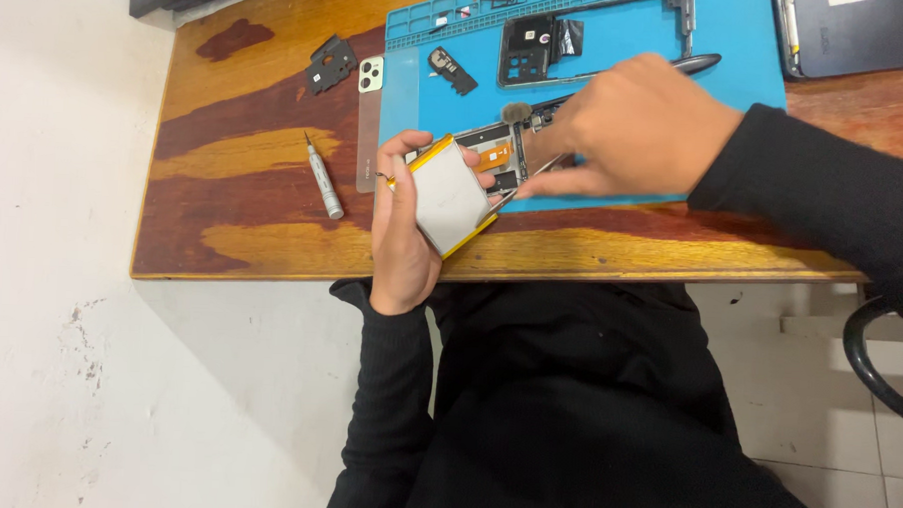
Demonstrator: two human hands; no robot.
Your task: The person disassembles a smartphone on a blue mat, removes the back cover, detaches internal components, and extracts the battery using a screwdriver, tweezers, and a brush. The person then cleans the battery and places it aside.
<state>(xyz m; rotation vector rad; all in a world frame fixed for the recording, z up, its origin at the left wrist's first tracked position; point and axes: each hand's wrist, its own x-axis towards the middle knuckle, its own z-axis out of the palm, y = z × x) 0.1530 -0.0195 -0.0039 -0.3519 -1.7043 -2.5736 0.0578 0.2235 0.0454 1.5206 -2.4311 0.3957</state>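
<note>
Near the front edge of the wooden table (272,243), seen from the head camera, I have my left hand (404,232) wrapped around a flat battery (451,196), pale grey with yellow edging, tilted up off the blue work mat (619,40). I judge the tilt keeps it clear of the opened phone body (503,156) beneath it, whose orange flex and dark parts show just beside the battery's upper edge. My right hand (631,130) is pinched narrow around slim metal tweezers (530,182), tips pointing at the battery's right edge, touching or nearly so; I cannot tell which.

Farther back on the mat lies a phone frame (579,43) with its camera opening, and a small black part (452,71) sits beside it. Off the mat to the left rest a silver screwdriver (323,175), a clear back cover (369,116) with a camera cluster, and a dark bracket (330,63), all well apart from both hands. A dark tablet-like device (859,33) lies at the far right corner.
</note>
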